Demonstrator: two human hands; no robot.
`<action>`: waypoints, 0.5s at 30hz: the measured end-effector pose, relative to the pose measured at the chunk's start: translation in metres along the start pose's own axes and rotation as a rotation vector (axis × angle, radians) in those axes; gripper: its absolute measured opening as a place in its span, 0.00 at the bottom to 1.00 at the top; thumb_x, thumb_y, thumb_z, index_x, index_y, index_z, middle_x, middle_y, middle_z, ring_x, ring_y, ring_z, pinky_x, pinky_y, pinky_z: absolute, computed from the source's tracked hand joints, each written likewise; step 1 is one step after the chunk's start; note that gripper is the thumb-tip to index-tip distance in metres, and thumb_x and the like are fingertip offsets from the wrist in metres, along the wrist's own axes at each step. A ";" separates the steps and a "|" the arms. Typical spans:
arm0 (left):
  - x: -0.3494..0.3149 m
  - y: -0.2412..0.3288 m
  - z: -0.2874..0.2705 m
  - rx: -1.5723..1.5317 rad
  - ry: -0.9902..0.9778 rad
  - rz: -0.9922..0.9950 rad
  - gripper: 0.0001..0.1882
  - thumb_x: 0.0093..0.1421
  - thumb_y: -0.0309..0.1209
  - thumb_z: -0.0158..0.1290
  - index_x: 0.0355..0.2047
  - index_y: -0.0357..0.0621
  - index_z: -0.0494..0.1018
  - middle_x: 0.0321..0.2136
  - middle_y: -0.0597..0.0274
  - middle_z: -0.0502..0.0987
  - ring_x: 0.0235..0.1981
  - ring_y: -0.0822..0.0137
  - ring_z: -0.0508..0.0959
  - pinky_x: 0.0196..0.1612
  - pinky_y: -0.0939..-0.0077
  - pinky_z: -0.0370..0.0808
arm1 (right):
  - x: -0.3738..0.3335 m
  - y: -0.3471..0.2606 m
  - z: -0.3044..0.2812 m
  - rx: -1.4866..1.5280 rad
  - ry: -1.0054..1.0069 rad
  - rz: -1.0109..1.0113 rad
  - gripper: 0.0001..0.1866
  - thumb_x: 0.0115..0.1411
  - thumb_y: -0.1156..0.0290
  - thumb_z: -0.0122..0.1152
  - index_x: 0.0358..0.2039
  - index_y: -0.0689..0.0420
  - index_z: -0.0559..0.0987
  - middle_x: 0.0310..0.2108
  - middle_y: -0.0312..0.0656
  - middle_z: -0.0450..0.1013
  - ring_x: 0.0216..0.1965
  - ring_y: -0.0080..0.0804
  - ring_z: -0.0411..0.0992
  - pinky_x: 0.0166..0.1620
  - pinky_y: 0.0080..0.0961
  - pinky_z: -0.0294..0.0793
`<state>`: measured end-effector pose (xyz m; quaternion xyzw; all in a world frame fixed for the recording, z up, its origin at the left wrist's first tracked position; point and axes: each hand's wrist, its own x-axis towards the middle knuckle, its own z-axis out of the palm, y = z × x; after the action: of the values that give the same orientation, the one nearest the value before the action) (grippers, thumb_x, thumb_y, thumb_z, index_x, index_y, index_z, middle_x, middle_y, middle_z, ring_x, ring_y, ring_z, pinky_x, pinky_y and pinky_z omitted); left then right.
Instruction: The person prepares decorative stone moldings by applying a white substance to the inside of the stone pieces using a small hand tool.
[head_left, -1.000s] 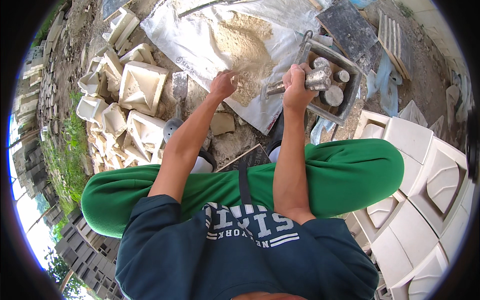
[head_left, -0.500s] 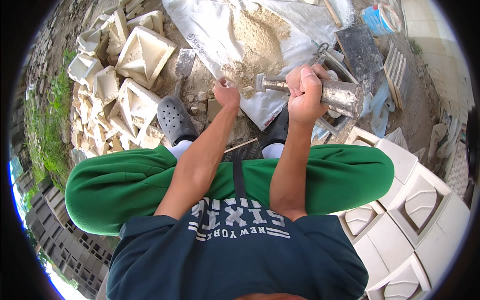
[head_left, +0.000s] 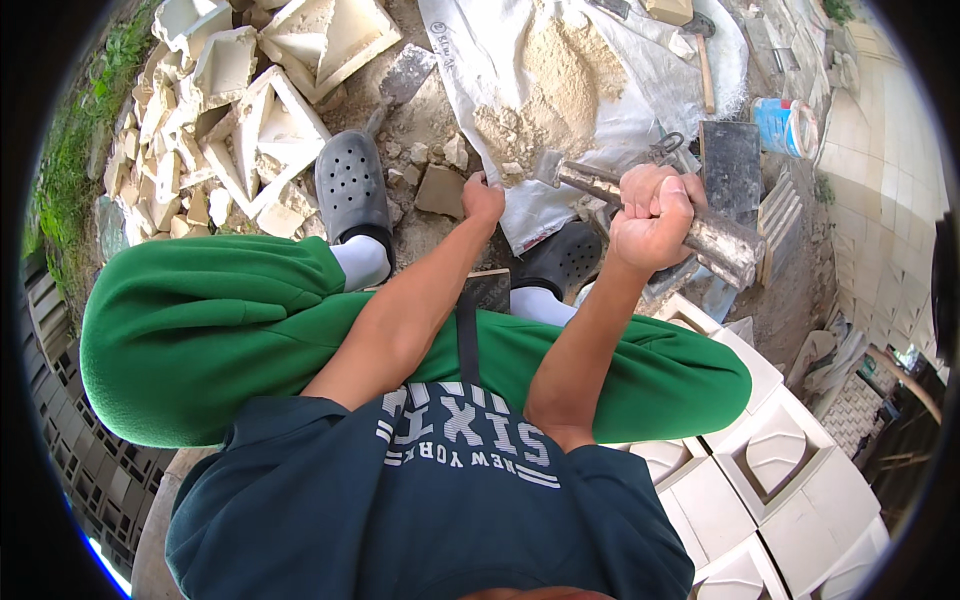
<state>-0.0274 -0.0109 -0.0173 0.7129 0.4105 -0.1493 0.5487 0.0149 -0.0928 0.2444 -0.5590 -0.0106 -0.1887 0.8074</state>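
My right hand point(head_left: 655, 218) is closed around a heavy, dirt-crusted metal tool point(head_left: 725, 248). The tool has a thick round end to the right and a slimmer shaft with a small blunt tip to the left. It is held in the air over the right shoe and the sack edge. My left hand point(head_left: 484, 198) is low between my feet, fingers curled together. What it may pinch is hidden. Beside it lies a square tan block point(head_left: 440, 190). A white woven sack point(head_left: 455, 75), spread out just beyond, bears a heap of sandy powder point(head_left: 570, 85).
Broken cream moulded blocks point(head_left: 265, 140) pile up at the left. A flat-bladed trowel point(head_left: 407, 74) lies near the left shoe point(head_left: 352, 185). Rightward are a dark board point(head_left: 730, 165), a blue-and-white bucket point(head_left: 785, 127) and a hammer point(head_left: 704, 60). Cream moulded blocks point(head_left: 780, 460) line the lower right.
The view has shifted, and the scene sits higher and further right. My left hand has come lower, beside the tan block. My right hand still grips the raised metal tool.
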 end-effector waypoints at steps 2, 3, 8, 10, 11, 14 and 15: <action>0.001 0.003 0.001 0.002 -0.032 -0.006 0.14 0.49 0.27 0.53 0.38 0.40 0.75 0.34 0.53 0.78 0.37 0.57 0.77 0.42 0.68 0.71 | -0.006 0.011 -0.001 -0.007 -0.012 -0.012 0.12 0.50 0.75 0.46 0.14 0.53 0.58 0.10 0.31 0.54 0.12 0.17 0.49 0.17 0.17 0.48; 0.004 0.000 0.003 -0.016 -0.032 -0.020 0.14 0.49 0.27 0.53 0.38 0.41 0.75 0.34 0.53 0.78 0.37 0.57 0.77 0.42 0.68 0.71 | -0.015 0.038 -0.005 -0.098 0.054 0.049 0.13 0.49 0.76 0.45 0.13 0.52 0.55 0.09 0.31 0.52 0.11 0.18 0.47 0.16 0.18 0.47; 0.015 -0.012 0.009 -0.088 -0.037 -0.068 0.15 0.49 0.27 0.53 0.39 0.42 0.75 0.34 0.53 0.78 0.36 0.58 0.78 0.41 0.69 0.72 | -0.006 0.065 -0.006 -0.156 0.150 0.191 0.13 0.48 0.78 0.43 0.13 0.52 0.53 0.10 0.30 0.50 0.11 0.18 0.47 0.15 0.18 0.46; 0.015 -0.012 0.009 -0.190 0.004 -0.047 0.15 0.50 0.24 0.52 0.40 0.37 0.74 0.32 0.53 0.78 0.32 0.63 0.78 0.38 0.71 0.72 | -0.006 0.057 -0.009 -0.149 0.145 0.180 0.12 0.50 0.75 0.45 0.13 0.53 0.57 0.09 0.30 0.53 0.11 0.16 0.48 0.16 0.17 0.47; 0.016 -0.007 0.008 -0.199 0.012 -0.054 0.15 0.50 0.24 0.52 0.40 0.37 0.74 0.32 0.53 0.78 0.32 0.63 0.78 0.38 0.71 0.72 | -0.005 0.047 -0.006 -0.081 0.071 0.103 0.13 0.49 0.75 0.45 0.12 0.53 0.56 0.09 0.31 0.53 0.11 0.17 0.47 0.15 0.17 0.46; 0.006 0.009 -0.003 -0.072 0.004 0.018 0.16 0.50 0.24 0.52 0.41 0.37 0.73 0.33 0.53 0.78 0.34 0.63 0.78 0.39 0.72 0.72 | -0.003 0.013 0.002 -0.039 -0.026 -0.029 0.12 0.48 0.76 0.44 0.12 0.54 0.55 0.08 0.32 0.52 0.11 0.19 0.48 0.14 0.19 0.46; 0.007 0.013 -0.005 -0.083 0.008 0.017 0.16 0.49 0.25 0.52 0.41 0.36 0.73 0.34 0.53 0.78 0.35 0.63 0.78 0.40 0.72 0.72 | -0.001 0.010 0.009 -0.040 -0.023 -0.023 0.12 0.48 0.76 0.44 0.12 0.54 0.55 0.08 0.32 0.52 0.11 0.19 0.48 0.14 0.19 0.46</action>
<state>-0.0150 -0.0040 -0.0114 0.6933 0.4126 -0.1246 0.5775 0.0187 -0.0815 0.2381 -0.5771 -0.0224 -0.1918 0.7935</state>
